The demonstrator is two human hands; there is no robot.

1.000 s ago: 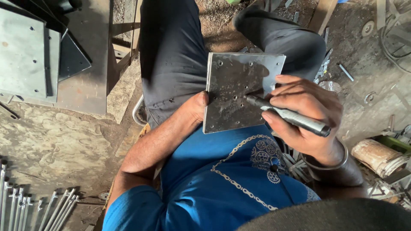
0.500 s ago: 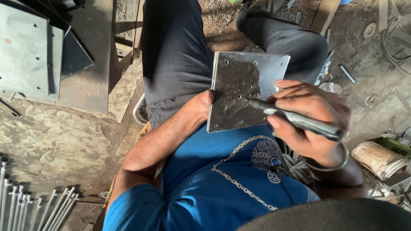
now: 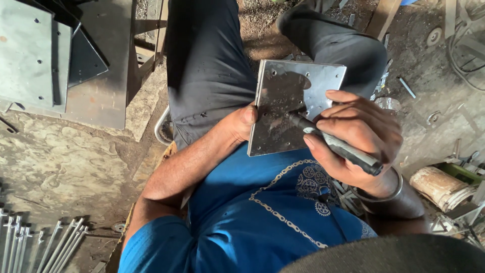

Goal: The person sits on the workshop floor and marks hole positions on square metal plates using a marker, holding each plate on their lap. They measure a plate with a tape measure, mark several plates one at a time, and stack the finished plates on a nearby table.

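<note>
Head view: left hand (image 3: 237, 124) steadies the drilled steel plate (image 3: 295, 108) at its nine-o'clock edge. Right hand (image 3: 356, 134), grip pinching a marker pen (image 3: 336, 144), marks the centre; next needs a steady tip.

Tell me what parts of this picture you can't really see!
Head view, the only one:
- The left hand holds the square grey metal plate; its fingers go behind the plate, so that grip is hidden.
- The tip of the dark pen-shaped tool in the right hand is too small to make out.
- The bundle of thin metal rods is cut off by the bottom-left edge.
- The plate's underside faces away.
</note>
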